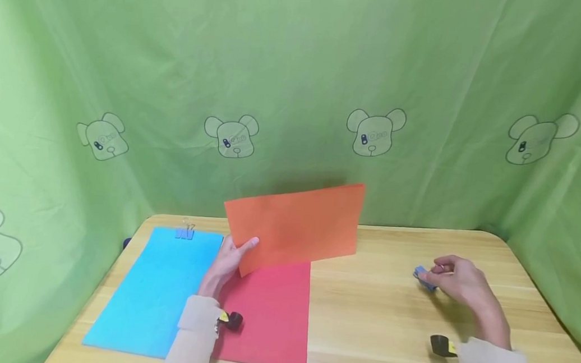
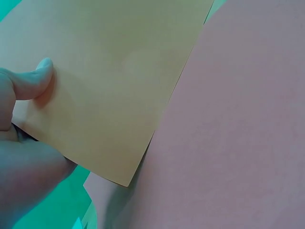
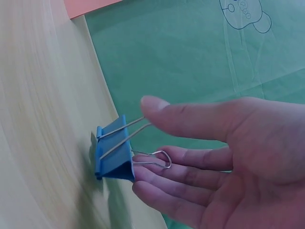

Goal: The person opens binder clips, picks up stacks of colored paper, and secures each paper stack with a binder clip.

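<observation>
Tilted up over the table, an orange sheet of paper (image 1: 300, 224) is held at its left edge by my left hand (image 1: 229, 259). The thumb lies across its front face, and the other fingers are hidden behind it. Its lower edge overlaps a red sheet (image 1: 270, 321) in the head view. On the right, my right hand (image 1: 458, 277) holds a blue binder clip (image 3: 114, 150) by its wire handles, thumb on one and fingers behind the other. The clip's jaws point away from the palm and look closed, with nothing between them.
To the left lies a blue sheet (image 1: 156, 290) with another binder clip (image 1: 184, 233) at its top edge. A green curtain (image 1: 297, 81) with printed bear heads hangs close behind the wooden table (image 1: 372, 322) and at both sides.
</observation>
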Tool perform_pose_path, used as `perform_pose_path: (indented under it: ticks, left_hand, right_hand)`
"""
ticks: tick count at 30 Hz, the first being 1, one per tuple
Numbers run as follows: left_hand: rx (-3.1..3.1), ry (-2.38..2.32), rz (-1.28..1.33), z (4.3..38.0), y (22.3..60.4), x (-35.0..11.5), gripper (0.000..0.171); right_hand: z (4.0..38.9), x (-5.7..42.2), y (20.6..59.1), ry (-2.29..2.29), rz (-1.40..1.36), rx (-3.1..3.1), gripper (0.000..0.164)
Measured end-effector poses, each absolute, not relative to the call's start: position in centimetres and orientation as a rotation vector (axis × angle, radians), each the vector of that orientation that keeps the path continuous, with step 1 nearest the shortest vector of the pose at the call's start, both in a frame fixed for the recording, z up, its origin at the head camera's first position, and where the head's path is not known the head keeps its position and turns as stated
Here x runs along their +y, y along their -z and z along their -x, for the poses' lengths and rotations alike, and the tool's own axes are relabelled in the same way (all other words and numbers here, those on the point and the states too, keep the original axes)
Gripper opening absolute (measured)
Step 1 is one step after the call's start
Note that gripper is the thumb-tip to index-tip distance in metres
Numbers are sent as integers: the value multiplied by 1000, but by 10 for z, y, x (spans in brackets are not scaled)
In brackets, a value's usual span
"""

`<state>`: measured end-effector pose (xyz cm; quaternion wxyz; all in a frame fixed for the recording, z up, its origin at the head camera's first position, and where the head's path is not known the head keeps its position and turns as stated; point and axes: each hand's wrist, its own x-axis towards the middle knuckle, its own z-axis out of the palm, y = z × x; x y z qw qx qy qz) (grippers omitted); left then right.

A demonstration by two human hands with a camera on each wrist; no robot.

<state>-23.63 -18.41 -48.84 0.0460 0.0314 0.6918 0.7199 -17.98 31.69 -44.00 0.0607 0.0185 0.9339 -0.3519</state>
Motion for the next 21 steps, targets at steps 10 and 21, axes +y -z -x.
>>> perform_pose_path:
  ticks: [10,21]
  left_hand:
    - [2105,-2215,-111,235,489,-184,29]
    - [2121,-2197,-80,234,486,-183,35]
  right_hand:
    - [176,316,438,1112,-68,2882,73]
    - [177,316,440,1233,-119,2967,75]
